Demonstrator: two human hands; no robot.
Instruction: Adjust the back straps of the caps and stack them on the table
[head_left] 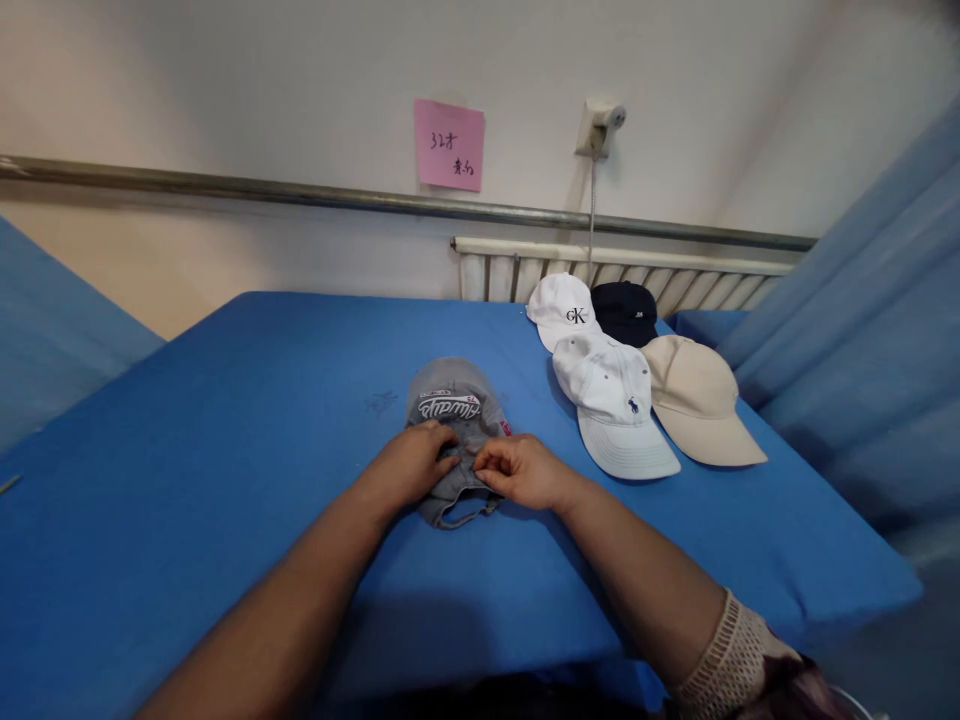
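Note:
A grey baseball cap (454,375) lies on the blue-covered table, its brim pointing away from me and its strap opening towards me. White "Always" lettering shows upside down on its front, with a small red patch at the right. On the cap's left side, my left hand (415,462) has its fingers bent and closed on the fabric. My right hand (529,472) pinches the crown fabric from the right, thumb and fingertips together. The fingers of both hands partly cover the crown.
To the right lie a white cap (559,300), a black cap (624,310), a pale cap with a small horse logo (604,385) and a beige cap (694,385). Behind are a radiator (540,262) and a metal rail (315,193). A blue curtain (870,300) hangs at right.

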